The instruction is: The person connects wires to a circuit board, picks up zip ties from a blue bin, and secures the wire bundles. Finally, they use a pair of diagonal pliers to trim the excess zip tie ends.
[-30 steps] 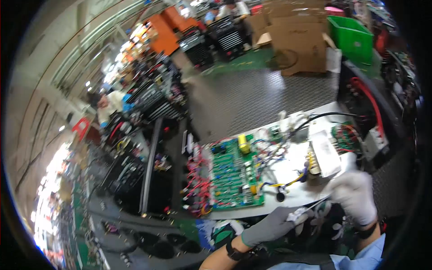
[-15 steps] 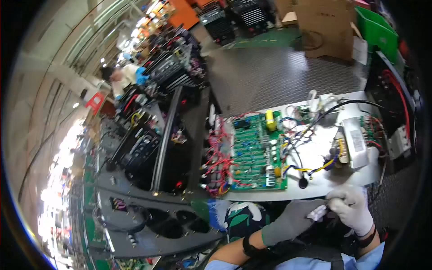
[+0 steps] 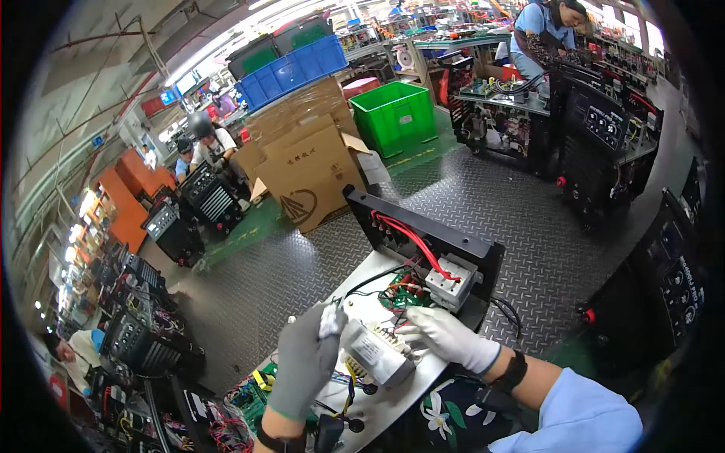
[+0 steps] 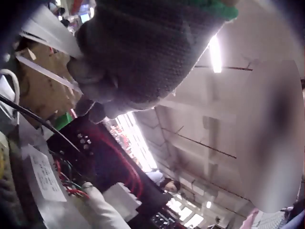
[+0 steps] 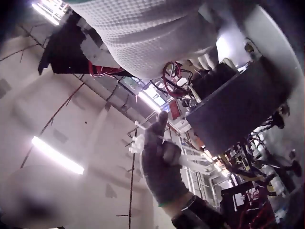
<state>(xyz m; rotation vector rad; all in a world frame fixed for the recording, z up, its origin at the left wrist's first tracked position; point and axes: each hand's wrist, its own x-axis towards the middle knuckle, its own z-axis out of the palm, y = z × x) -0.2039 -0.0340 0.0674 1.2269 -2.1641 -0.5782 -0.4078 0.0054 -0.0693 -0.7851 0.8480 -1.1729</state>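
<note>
My left hand, in a grey glove, grips a bundle of white cable ties above the white metal plate. The strips stick out past its fingers in the left wrist view. My right hand, gloved in white, reaches with extended fingers to the wires beside a silver metal-cased block bearing a label. Behind those fingertips lies a small green circuit board with red and green wires. In the right wrist view the glove partly hides its own fingertips near a wire loop.
A black upright panel with red cables and a grey terminal block borders the plate's far end. Beyond are a cardboard box, a green crate and black machines. Several people work in the background.
The head view has swung to the right. My hands have parted: the left has risen with the cable ties, and the right has moved from beside the left to the wires near the silver block.
</note>
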